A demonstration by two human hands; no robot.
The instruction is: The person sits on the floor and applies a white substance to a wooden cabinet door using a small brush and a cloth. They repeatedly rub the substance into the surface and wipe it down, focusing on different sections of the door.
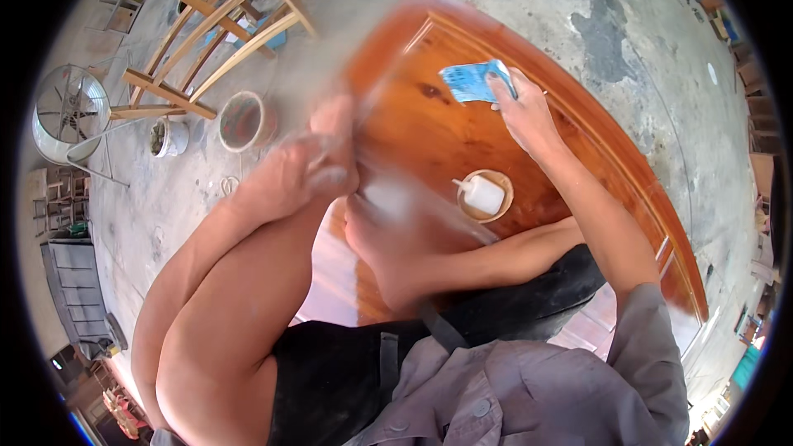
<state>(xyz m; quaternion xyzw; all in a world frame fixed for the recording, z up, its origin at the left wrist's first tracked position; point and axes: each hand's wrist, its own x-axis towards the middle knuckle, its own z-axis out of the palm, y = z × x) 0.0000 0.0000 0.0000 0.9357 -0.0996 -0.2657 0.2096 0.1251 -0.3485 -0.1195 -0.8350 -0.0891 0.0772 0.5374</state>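
In front of me lies a large varnished orange-brown wooden panel [446, 132] with a moulded rim. My right hand [520, 107] is closed around a blue folded sheet with printing [469, 83], over the panel's far part. At the panel's left edge, by my bent left knee, is my left hand [322, 161], too smeared by motion to show what its fingers do. A pale blurred patch [388, 198] beside it cannot be made out. Nearer to me on the panel stands a shallow round bowl [500, 211] with a white container [483, 196] and a stick-like piece in it.
Wooden chair frames [239, 21] stand at the far left. Near them are a floor fan [70, 116], a white bucket [172, 139] and a round pot [245, 121] on the concrete floor [595, 33]. My bent legs [512, 256] are close against the panel.
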